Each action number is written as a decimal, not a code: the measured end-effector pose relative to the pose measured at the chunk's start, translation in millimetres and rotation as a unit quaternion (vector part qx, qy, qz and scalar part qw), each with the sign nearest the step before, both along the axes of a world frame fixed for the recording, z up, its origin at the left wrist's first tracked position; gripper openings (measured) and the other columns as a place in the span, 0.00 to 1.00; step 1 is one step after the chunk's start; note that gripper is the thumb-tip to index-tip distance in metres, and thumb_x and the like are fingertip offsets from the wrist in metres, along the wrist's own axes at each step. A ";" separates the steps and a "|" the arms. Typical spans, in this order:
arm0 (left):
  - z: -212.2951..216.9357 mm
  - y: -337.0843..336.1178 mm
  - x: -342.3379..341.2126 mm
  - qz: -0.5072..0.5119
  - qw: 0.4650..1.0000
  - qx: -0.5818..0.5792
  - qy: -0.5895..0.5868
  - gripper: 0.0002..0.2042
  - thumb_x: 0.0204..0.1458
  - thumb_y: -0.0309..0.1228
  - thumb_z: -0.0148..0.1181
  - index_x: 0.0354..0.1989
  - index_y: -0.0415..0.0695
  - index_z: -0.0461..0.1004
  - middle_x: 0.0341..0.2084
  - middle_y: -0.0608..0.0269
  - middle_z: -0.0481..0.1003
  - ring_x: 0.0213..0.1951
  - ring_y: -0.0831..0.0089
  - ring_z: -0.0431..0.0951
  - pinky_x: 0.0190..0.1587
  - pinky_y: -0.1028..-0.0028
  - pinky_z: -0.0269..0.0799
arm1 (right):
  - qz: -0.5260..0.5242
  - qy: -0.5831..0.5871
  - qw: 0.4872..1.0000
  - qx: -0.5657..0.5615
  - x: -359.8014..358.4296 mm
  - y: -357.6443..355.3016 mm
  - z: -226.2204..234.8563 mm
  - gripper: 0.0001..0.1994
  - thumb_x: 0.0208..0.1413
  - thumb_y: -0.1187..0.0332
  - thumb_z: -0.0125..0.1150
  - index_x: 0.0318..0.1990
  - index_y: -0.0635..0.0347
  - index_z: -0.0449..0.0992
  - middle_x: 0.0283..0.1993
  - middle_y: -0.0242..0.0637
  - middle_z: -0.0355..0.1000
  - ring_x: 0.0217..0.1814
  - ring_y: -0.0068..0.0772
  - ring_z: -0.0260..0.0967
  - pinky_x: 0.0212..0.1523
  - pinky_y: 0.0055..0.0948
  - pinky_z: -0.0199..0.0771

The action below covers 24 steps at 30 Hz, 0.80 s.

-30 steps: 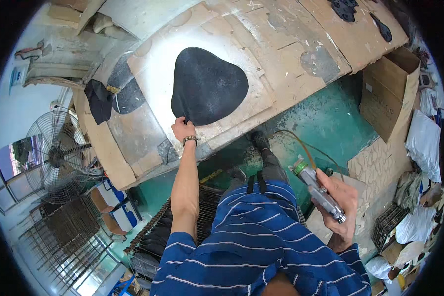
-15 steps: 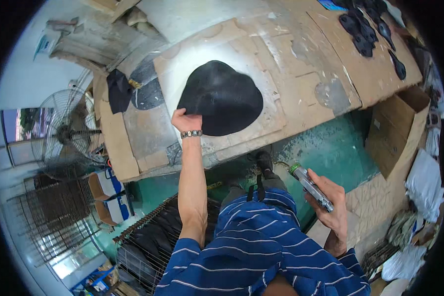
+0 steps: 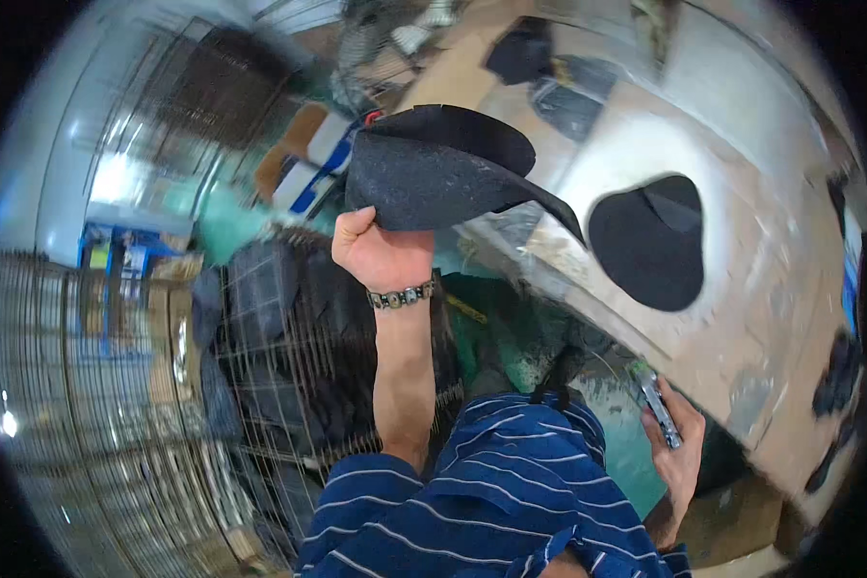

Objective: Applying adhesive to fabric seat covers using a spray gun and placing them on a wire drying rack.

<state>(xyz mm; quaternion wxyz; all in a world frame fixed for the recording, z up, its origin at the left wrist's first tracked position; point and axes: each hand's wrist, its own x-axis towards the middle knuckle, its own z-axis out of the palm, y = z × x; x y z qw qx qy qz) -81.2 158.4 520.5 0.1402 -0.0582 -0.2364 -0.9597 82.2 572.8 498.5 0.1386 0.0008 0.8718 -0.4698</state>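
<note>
Presently, left hand (image 3: 385, 252) pinches curled black sheet (image 3: 429, 183) by its near-left edge, long axis pointing rightward toward the cardboard-covered counter (image 3: 727, 356); right hand (image 3: 682, 435), farther off, grips a silver, green-tipped handheld tool (image 3: 661, 412).

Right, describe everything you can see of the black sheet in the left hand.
The black sheet is thin and matte, faintly mottled, and looks like flexible fabric or felt. The left hand grips its near lower edge, thumb against the sheet. It is held up, bent into a curl with a hollow at the top, its right end tapering down toward the table; whether that tip touches is unclear.
</note>
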 end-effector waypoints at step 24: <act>111.7 -401.5 649.2 0.741 0.657 -0.136 0.028 0.28 0.36 0.22 0.54 0.53 0.33 0.75 0.52 0.47 0.78 0.53 0.45 0.79 0.61 0.45 0.73 | 0.372 0.005 0.927 0.038 15.9 -244.5 28.5 0.26 0.50 0.81 0.65 0.60 0.75 0.74 0.45 0.58 0.79 0.44 0.39 0.78 0.47 0.35 0.76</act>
